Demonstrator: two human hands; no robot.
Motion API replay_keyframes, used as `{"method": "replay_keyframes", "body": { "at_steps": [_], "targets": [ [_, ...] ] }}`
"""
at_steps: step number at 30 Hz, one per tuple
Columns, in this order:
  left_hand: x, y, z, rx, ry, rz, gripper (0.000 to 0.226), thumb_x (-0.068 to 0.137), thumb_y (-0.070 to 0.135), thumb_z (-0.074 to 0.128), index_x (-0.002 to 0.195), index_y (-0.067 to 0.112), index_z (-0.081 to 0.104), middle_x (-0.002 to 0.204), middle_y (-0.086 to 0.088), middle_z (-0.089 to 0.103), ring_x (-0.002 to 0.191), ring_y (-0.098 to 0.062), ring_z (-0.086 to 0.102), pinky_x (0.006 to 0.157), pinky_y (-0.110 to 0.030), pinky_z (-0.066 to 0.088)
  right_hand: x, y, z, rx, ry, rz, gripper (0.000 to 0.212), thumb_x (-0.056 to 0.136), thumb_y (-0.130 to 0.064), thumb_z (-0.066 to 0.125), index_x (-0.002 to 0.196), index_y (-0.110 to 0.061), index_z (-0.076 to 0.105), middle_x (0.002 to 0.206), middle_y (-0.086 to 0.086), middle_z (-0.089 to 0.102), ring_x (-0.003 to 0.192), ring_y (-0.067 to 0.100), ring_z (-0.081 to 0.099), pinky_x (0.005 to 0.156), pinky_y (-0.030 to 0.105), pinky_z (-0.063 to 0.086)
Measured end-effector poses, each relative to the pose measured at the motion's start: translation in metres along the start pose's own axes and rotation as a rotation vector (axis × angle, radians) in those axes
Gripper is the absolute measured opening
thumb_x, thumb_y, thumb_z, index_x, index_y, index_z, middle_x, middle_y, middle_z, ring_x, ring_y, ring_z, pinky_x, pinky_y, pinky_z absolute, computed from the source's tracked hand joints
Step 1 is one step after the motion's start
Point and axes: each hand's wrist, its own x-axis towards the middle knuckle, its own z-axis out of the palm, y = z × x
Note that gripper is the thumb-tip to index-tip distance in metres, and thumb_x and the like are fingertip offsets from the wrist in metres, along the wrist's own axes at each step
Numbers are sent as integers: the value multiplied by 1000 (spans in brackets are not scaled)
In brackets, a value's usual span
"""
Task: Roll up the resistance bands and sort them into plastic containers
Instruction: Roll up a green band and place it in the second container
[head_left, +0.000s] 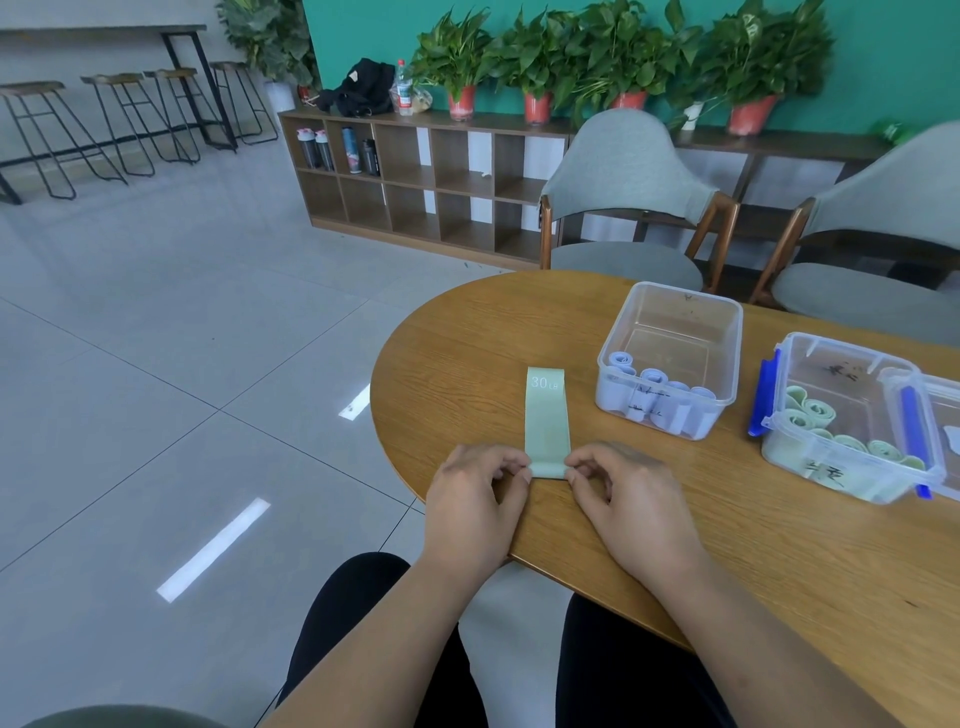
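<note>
The green band lies flat on the worktop, its long axis running near to far; the left hand and right hand flank its near end, equally close, curled fingers pinching each corner; the box of green rolls waits to the right.

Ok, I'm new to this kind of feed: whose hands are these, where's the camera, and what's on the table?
There is no machine here: one camera on a person's head looks forward and down at their own bare hands. The left hand and right hand each pinch a near corner of a flat green band marked 30 LB, lying on the wooden table. To its right, a clear container holds pale rolled bands, and a blue-latched container holds green rolled bands.
</note>
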Motion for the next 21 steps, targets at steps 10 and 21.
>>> {"method": "replay_keyframes", "body": {
  "at_steps": [10,21],
  "targets": [
    [0,-2,0,18,7,21,21,87,29,83,105,35,77,94,26,70,94,-3,61,80,-30,55,-2,2,2,-21,-13,8,25,81,-25,82,100,-36,70,83,-24,62,75,-10,48,66,25,50],
    [2,0,1,18,-20,-19,24,86,31,84,108,39,76,92,30,69,95,-2,60,85,-30,54,0,4,4,-22,19,-6,19,87,-24,79,104,-31,74,85,-21,62,75,-6,47,67,25,50]
  ]
}}
